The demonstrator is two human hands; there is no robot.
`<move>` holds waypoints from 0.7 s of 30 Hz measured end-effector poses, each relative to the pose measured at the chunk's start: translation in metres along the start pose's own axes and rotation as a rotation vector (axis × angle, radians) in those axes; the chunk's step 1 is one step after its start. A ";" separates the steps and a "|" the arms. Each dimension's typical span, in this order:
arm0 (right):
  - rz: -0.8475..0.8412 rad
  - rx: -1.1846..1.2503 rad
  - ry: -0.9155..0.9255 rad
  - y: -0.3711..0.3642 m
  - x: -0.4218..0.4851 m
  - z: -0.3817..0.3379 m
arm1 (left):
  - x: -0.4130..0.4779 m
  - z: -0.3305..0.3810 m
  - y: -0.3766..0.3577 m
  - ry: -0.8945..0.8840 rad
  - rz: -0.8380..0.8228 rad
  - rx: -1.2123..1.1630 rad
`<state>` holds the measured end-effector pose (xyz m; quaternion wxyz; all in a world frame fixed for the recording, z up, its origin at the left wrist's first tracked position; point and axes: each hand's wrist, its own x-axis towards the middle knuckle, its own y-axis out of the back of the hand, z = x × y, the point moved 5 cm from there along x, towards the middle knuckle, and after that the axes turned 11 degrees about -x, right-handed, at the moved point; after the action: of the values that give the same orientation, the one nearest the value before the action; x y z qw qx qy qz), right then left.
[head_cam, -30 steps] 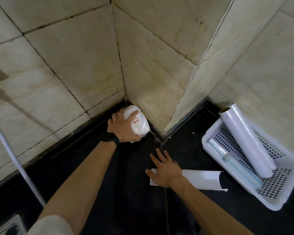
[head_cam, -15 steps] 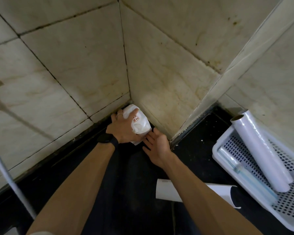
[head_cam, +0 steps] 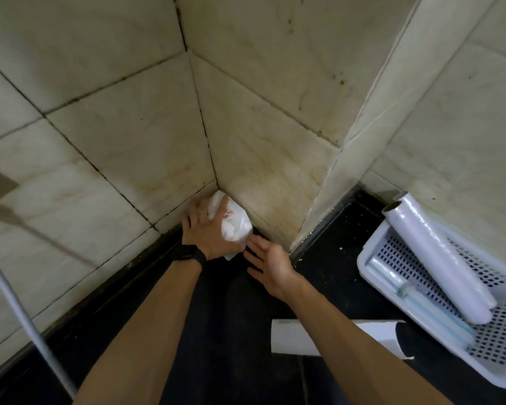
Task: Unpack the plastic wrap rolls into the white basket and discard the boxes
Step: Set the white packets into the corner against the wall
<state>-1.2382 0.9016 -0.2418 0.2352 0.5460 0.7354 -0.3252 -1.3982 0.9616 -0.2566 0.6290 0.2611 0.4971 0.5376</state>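
The left hand [head_cam: 208, 233] clutches a crumpled white plastic bag [head_cam: 235, 221] in the tiled corner; the right hand [head_cam: 270, 263] hovers open, fingers beside it. Glossy plastic wrap rolls [head_cam: 438, 258] lie diagonally in the perforated white basket [head_cam: 374, 252].

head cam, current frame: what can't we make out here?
- White bag: contents unseen; left hand covers one side, red print too small to read.
- White basket: far corner cut off by the right edge.
- Open box: middle hidden by the right forearm.
- Slim roll: film blurs its detail.
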 end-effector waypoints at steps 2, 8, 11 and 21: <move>0.001 -0.104 0.048 0.013 -0.023 0.002 | -0.016 0.005 0.000 0.004 0.033 -0.066; 0.198 -0.413 0.301 0.076 -0.127 0.021 | -0.096 0.048 -0.021 -0.158 0.145 -0.141; 0.350 -0.506 0.341 0.117 -0.185 0.045 | -0.137 0.094 -0.048 -0.257 0.131 -0.146; 0.813 -1.065 0.297 0.266 -0.271 0.115 | -0.191 0.240 -0.120 -0.480 -0.109 0.011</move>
<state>-0.9055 0.6920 -0.1887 0.4716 0.6274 0.5560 0.2735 -1.1173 0.7981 -0.2054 0.7558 0.3574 0.3499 0.4227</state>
